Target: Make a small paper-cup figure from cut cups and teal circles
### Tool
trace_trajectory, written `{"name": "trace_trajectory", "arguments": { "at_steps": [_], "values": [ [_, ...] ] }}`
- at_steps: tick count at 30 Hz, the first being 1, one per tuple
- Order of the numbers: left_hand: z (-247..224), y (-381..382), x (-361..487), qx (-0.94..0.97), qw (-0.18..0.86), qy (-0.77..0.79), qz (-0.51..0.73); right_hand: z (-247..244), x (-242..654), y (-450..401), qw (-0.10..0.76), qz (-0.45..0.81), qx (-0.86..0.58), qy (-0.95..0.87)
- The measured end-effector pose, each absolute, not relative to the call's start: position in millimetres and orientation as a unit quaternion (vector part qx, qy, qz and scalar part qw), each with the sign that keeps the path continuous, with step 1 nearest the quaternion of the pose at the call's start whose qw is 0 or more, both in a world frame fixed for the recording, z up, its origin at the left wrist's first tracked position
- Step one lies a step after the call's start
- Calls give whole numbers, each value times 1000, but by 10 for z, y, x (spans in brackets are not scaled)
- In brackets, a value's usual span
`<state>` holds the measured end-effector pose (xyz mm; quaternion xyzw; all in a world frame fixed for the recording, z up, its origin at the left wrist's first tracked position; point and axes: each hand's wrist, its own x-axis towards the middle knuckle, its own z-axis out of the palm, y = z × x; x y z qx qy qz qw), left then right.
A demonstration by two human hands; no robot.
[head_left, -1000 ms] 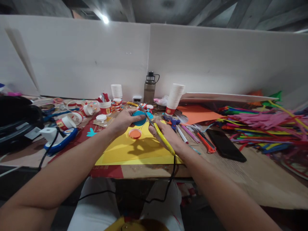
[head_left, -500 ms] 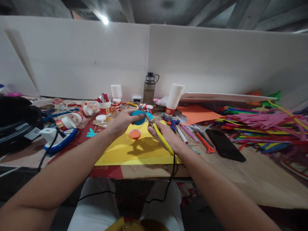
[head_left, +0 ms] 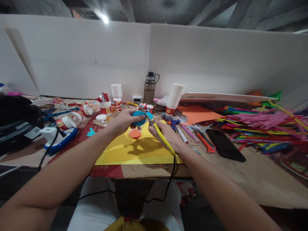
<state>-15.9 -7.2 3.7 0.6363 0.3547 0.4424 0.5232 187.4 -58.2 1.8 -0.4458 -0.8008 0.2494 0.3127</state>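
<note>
Head view: pinching blue disc (head_left: 138,119) in left hand (head_left: 123,122), over the far edge of yellow paper (head_left: 130,154). Gripping yellow-handled scissors (head_left: 156,129) in right hand (head_left: 165,132), over the paper's far right part, angling them across the disc's right edge; unable to tell whether cutting in. Noting orange disc (head_left: 134,134) on the paper, water bottle (head_left: 149,91) beyond it, phone (head_left: 226,145) to its right.

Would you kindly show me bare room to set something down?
Cardboard lies bare between its near edge and the phone, as does yellow paper in front of the orange disc. It is crowded beyond the left hand and among the pipe cleaners.
</note>
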Motion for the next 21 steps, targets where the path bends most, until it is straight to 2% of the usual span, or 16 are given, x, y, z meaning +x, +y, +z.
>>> {"name": "trace_trajectory", "arguments": {
  "at_steps": [10, 21],
  "values": [
    [6, -47, -152, 615, 524, 350, 474, 18, 1867, -589, 314, 239, -458, -797],
    [15, -99, -123, 631, 515, 365, 451, 39, 1855, -596, 316, 260, -444, -797]
  ]
}}
